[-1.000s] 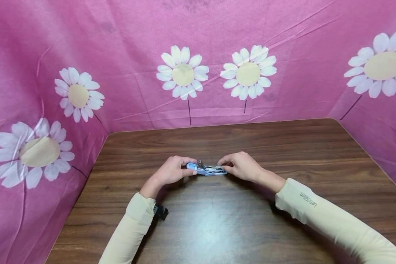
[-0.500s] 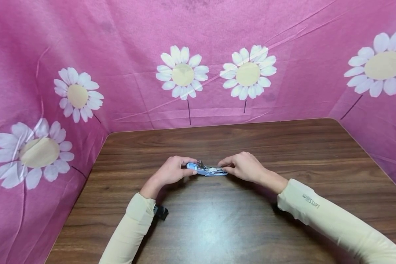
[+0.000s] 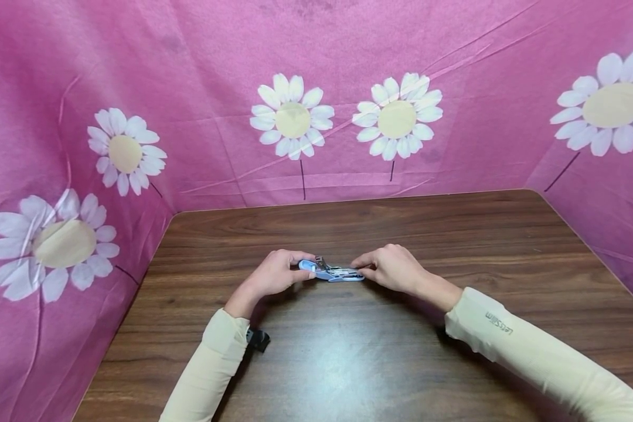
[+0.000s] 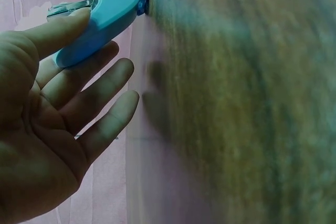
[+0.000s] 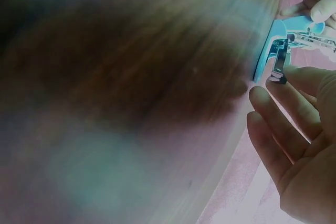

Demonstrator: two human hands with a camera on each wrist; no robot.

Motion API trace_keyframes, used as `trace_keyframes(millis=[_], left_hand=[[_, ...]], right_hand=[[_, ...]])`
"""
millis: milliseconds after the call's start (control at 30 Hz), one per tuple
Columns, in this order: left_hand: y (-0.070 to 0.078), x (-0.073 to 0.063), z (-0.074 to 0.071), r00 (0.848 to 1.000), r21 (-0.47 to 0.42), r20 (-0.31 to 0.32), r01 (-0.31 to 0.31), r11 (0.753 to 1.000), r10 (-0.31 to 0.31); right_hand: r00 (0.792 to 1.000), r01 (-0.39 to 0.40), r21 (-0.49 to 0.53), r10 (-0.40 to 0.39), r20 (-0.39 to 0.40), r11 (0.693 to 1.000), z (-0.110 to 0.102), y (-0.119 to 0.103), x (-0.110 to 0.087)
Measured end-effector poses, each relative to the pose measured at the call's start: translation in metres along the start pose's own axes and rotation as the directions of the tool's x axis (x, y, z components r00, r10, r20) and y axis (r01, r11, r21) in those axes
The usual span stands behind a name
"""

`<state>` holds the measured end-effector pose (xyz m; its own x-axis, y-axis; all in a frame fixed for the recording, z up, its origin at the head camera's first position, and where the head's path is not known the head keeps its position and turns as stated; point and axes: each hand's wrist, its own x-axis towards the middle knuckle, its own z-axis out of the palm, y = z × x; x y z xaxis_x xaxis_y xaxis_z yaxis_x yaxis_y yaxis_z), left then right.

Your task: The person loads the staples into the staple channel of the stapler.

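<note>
A light blue stapler [image 3: 343, 278] lies on the brown table between both hands, its metal inside exposed. My left hand [image 3: 275, 272] pinches its blue top cover [image 4: 107, 22] between thumb and forefinger. In the left wrist view the other fingers of that hand spread loosely below. At the opposite end, my right hand [image 3: 395, 266] has thumb and forefinger on the tip of the dark metal staple channel [image 5: 281, 61]. The right wrist view shows the blue base [image 5: 261, 59] against the tabletop. Whether staples sit in the channel is too small to tell.
The wood-patterned table [image 3: 316, 351] extends around both hands. A pink cloth [image 3: 211, 105] printed with white daisies stands behind it and along the sides. Beside the left wrist a black strap [image 3: 258, 340] sticks out from the cuff.
My right hand has shifted slightly to the right along the stapler's end. The left hand and its grip look the same.
</note>
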<state>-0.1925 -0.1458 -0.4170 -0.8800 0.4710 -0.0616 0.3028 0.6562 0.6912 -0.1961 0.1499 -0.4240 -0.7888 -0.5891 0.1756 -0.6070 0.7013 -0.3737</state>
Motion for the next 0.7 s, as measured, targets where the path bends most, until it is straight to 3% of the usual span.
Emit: trace_keyframes(millis=[700], left_hand=[[0.0007, 0.0003, 0.0001, 1.0, 0.003, -0.006, 0.012, 1.0, -0.012]], right_hand=[[1.0, 0.017, -0.01, -0.018, -0.023, 1.0, 0.0018, -0.0002, -0.0001]])
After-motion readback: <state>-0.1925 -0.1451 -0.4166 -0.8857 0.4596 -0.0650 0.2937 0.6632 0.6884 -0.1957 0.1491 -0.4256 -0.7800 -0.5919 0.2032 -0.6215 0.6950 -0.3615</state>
